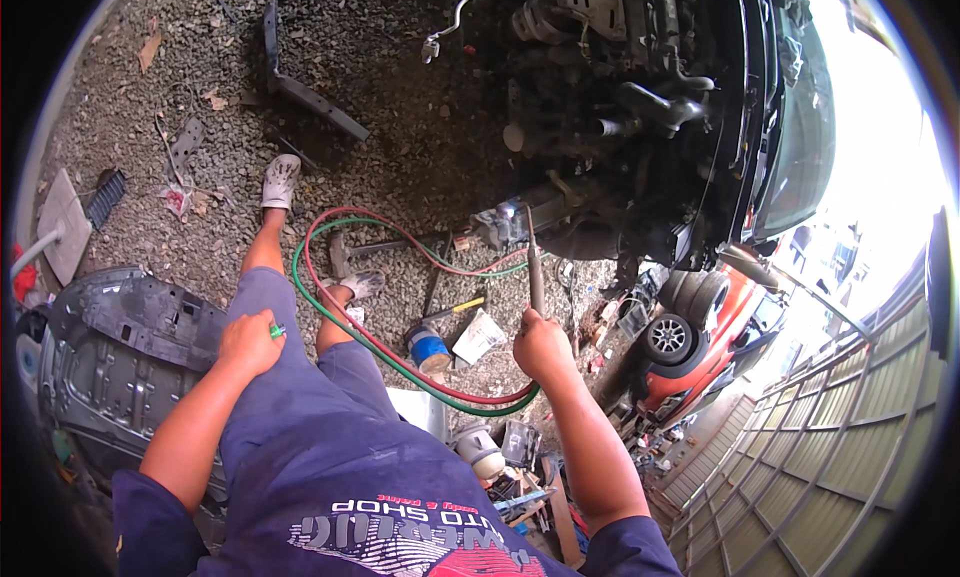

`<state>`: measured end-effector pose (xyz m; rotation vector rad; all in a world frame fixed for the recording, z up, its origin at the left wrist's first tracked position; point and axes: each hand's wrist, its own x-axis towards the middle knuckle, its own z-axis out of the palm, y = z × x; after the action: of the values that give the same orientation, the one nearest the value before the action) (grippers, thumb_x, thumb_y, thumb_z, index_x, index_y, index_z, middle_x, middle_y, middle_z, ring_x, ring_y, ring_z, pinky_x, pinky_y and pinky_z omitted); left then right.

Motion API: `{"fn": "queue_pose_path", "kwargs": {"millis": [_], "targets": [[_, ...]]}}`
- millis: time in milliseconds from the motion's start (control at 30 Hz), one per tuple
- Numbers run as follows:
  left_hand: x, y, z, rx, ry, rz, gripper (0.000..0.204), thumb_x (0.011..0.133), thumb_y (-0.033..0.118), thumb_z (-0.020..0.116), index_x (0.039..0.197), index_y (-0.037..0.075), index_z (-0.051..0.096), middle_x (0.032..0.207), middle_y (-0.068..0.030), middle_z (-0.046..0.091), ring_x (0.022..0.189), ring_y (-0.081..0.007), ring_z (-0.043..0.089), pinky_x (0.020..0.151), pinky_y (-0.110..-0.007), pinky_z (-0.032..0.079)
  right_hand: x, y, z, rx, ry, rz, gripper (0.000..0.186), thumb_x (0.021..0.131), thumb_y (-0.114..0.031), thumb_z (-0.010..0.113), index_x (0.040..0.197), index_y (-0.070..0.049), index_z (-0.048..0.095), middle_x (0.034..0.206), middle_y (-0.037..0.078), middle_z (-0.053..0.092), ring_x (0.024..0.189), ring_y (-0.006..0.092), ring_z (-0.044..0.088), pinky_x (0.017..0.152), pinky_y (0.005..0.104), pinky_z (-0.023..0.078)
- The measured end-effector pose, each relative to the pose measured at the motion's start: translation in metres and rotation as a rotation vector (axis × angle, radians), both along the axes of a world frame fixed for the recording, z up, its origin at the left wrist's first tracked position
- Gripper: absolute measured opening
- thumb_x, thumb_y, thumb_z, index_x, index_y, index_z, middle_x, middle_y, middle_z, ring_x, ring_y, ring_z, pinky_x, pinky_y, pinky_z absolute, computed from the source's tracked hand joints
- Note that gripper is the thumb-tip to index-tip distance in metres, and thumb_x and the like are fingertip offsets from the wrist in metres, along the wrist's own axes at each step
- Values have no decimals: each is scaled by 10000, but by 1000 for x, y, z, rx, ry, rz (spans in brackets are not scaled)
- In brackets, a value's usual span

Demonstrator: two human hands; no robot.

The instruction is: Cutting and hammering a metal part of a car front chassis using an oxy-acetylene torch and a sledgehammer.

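My right hand (545, 349) is closed round the handle of a gas torch (536, 277), whose long thin nozzle points away from me toward the dark engine bay (600, 127) of a vehicle. Whether a flame burns at its tip I cannot tell. From behind that hand, a red and a green hose (465, 401) loop out to the left and back across the gravel. Near my left thigh, my left hand (250, 345) is closed on a small green lighter (277, 330), mostly hidden by the fingers.
A dark metal body panel (130, 327) lies at the left. On the gravel are a sledgehammer (375, 247), a blue can (428, 347) and a bent metal bar (320, 105). Stacked wheels (672, 335) and a red vehicle (705, 367) stand right, before a corrugated fence (800, 427).
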<state>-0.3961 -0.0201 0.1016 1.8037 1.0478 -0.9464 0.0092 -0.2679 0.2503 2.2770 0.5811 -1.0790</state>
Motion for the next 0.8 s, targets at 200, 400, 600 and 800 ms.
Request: {"fn": "queue_pose_path", "kwargs": {"millis": [200, 400, 600, 800], "targets": [[0, -1, -2, 0, -1, -1, 333, 940, 342, 831, 1064, 46, 744, 990, -227, 794, 1019, -456, 761, 916, -570, 589, 1, -5, -2, -3, 9, 5, 280, 1015, -103, 551, 1264, -28, 655, 1217, 380, 689, 1077, 544, 750, 965, 593, 618], [1, -1, -2, 7, -16, 12, 327, 937, 338, 835, 1038, 42, 738, 973, -228, 790, 1007, -459, 759, 904, -571, 588, -2, -13, -2, -14, 29, 18, 262, 987, -45, 596, 1248, -40, 624, 1205, 364, 691, 1077, 534, 754, 959, 585, 626], [-2, -1, -2, 8, -11, 20, 324, 935, 332, 838, 1036, 42, 737, 971, -229, 789, 1003, -460, 757, 899, -573, 587, -13, -11, 3, -52, 13, 42, 244, 996, -42, 602, 1239, -58, 617, 1225, 342, 692, 1075, 527, 757, 956, 583, 629], [6, 5, 6, -35, 32, -11, 331, 964, 338, 808, 1125, 52, 766, 1051, -240, 806, 1070, -453, 767, 957, -556, 599, -21, -9, 9, -50, 13, 45, 251, 1020, -54, 586, 1266, -61, 631, 1228, 328, 679, 1064, 524, 758, 940, 581, 631]]}}
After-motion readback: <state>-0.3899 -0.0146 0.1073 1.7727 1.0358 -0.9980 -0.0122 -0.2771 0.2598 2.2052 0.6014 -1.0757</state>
